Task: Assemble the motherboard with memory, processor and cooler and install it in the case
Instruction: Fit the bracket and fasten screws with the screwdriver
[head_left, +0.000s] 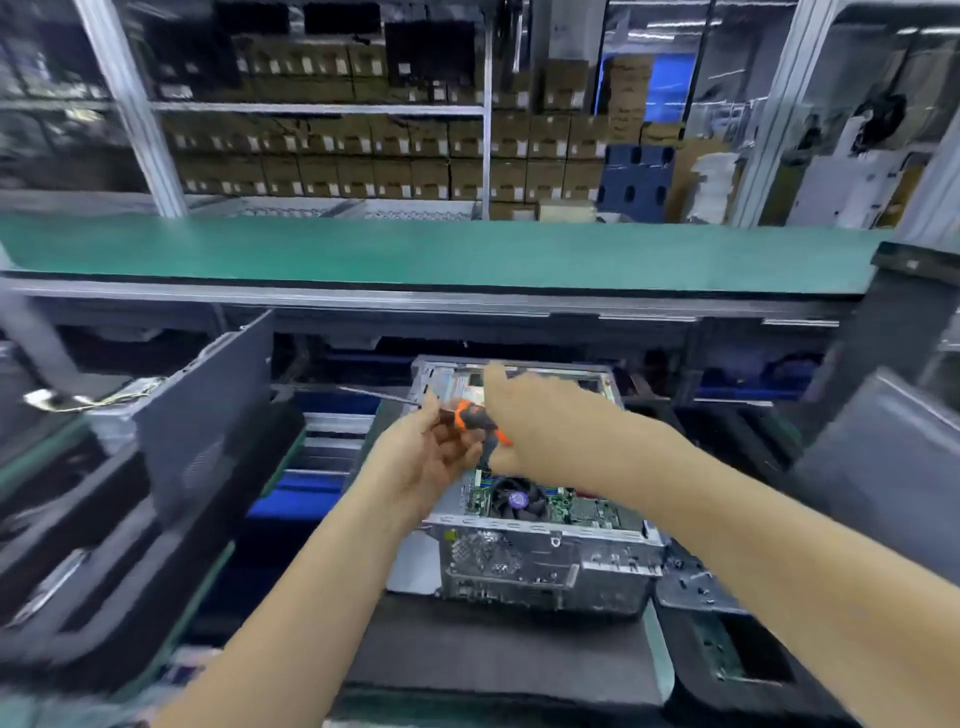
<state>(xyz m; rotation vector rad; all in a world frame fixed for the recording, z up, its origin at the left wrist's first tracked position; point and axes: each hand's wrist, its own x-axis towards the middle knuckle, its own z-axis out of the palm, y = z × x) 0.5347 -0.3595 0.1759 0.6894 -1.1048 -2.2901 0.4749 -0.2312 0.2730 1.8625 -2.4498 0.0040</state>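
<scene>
Arms: two bare forearms are stretched forward over the desk (498, 649).
Left hand (431, 457): its grip is curled round a screwdriver (475, 415).
Right hand (540, 421): laid over the screwdriver; whether it is gripped cannot be told from the blur.
Case (545, 561): stood open on the desk, under both hands.
Motherboard (582, 512): already seated inside the case, cooler (517, 501) mounted.
Progress: judged late; screwing down appears left, memory cannot be seen.
Room: a green conveyor (441, 254) beyond, shelves of cartons (363, 150) behind.
</scene>
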